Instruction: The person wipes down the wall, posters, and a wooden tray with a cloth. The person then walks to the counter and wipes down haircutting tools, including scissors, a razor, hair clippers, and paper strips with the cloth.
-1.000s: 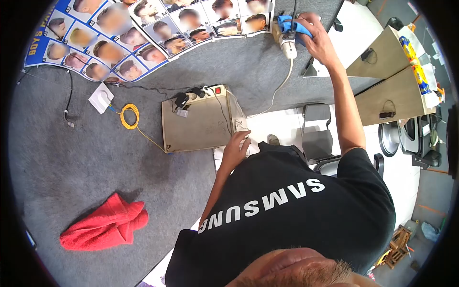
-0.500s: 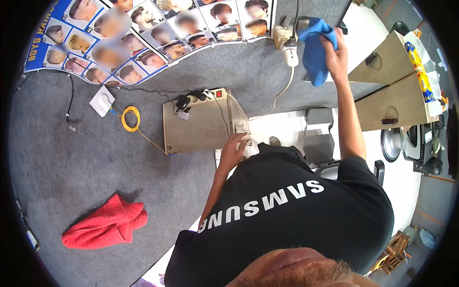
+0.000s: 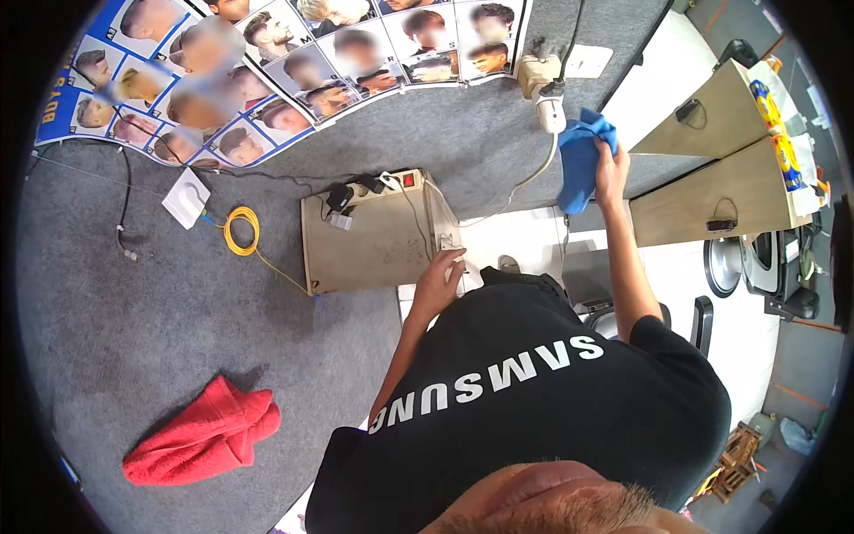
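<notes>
At the right, my right hand (image 3: 611, 178) is closed on a blue cloth (image 3: 580, 165), which hangs down beside the grey wall. A white plug with a cable (image 3: 550, 111) is in the wall socket just above and left of the cloth. Near the front of my black shirt, my left hand (image 3: 438, 283) has its fingers loosely bent and apart, with nothing seen in them. It is beside the right end of a beige box (image 3: 365, 245) with a red switch on its edge. Whether its fingertips touch the box is unclear.
A red towel (image 3: 203, 432) lies on the grey surface at lower left. A yellow cable coil (image 3: 241, 230) and white device (image 3: 187, 198) are left of the box. Hairstyle posters (image 3: 307, 58) hang above. Wooden cabinets (image 3: 712, 191) and a chair (image 3: 600, 278) are at right.
My right hand and the blue cloth have moved down and slightly left, away from the upper wall socket, which now shows. My left hand has hardly moved.
</notes>
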Demonstrator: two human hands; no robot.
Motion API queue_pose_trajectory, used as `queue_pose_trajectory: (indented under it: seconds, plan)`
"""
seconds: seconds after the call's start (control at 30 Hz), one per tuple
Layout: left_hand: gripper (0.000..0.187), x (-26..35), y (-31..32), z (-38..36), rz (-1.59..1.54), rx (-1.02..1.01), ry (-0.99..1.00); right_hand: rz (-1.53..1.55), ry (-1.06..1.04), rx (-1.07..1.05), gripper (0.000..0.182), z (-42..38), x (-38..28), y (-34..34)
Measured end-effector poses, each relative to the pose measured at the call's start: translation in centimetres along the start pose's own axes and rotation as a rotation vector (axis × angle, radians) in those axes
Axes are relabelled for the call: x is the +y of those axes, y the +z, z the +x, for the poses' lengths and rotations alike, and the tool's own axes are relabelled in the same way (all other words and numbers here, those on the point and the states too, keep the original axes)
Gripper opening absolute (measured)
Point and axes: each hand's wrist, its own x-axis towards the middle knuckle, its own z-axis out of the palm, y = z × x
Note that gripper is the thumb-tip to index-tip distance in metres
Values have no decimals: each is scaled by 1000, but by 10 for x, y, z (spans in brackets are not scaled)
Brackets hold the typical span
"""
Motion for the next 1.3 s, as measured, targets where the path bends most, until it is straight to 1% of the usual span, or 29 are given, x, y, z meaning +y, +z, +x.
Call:
queue_pose_trajectory:
  seconds: [0.07, 0.13, 0.2, 0.23, 0.27, 0.33, 0.4, 0.43, 0.47, 0.53, 0.57, 0.67, 0.7, 0.73, 0.77, 0.8, 0.87, 0.93, 1.0, 1.07, 1.1, 1.2, 1.3]
  plan:
    - [33, -3, -4, 1, 11, 2, -4, 28, -5, 137, 18, -31, 6, -3]
    - [32, -9, -7, 1, 28, 6, 6, -20, -119, 159, 23, -75, 5, 6]
    - [35, -19, -7, 3, -60, 1, 14, -44, -223, 80, 19, -118, -10, 23]
    - [37, -22, -7, 3, -105, -3, 19, -17, -177, 6, 13, -133, -21, 36]
    - [41, -19, -8, 5, -244, 25, 8, 12, -130, -67, 7, -146, -32, 52]
    - [49, -1, -9, 13, -522, 85, -18, 169, 48, -227, 10, -165, -46, 82]
    - [57, 22, -14, 22, -639, 131, 148, 171, -36, -401, 11, -172, -56, 101]
    - [62, 34, -20, 27, -697, 152, 232, 132, -47, -510, 11, -172, -60, 105]
    - [62, 45, -29, 30, -638, 105, 242, 192, 112, -557, 12, -177, -66, 110]
    - [62, 61, -42, 34, -523, 15, 258, 176, 219, -679, 23, -174, -70, 114]
    - [54, 62, -41, 35, -500, 27, 186, 174, 205, -653, 27, -173, -68, 117]
    - [43, 74, -49, 48, -470, 179, -25, 152, 136, -569, 40, -174, -48, 124]
    - [33, 74, -52, 56, -512, 279, -19, 132, 94, -536, 42, -173, -39, 122]
    - [32, 82, -57, 66, -517, 358, 56, 111, 54, -502, 45, -173, -28, 118]
    - [31, 92, -62, 78, -521, 437, 131, 55, 25, -469, 43, -173, -16, 112]
    - [29, 106, -69, 90, -524, 515, 208, -14, 53, -476, 42, -173, -2, 105]
    - [29, 142, -77, 112, -490, 498, 404, -154, 106, -489, 41, -172, 23, 90]
    - [29, 183, -74, 130, -441, 522, 560, -251, 71, -462, 37, -175, 38, 80]
    - [30, 199, -64, 163, -223, 549, 741, -335, 69, -471, 35, -177, 54, 70]
    - [40, 222, -55, 184, -64, 518, 819, -390, 76, -481, 33, -179, 66, 61]
    - [39, 229, -49, 197, -13, 560, 900, -417, 79, -486, 32, -180, 72, 58]
    - [37, 237, -43, 205, 186, 522, 763, -420, 61, -453, 31, -185, 92, 44]
    - [36, 235, -47, 206, 275, 515, 761, -461, 101, -421, 30, -189, 101, 28]
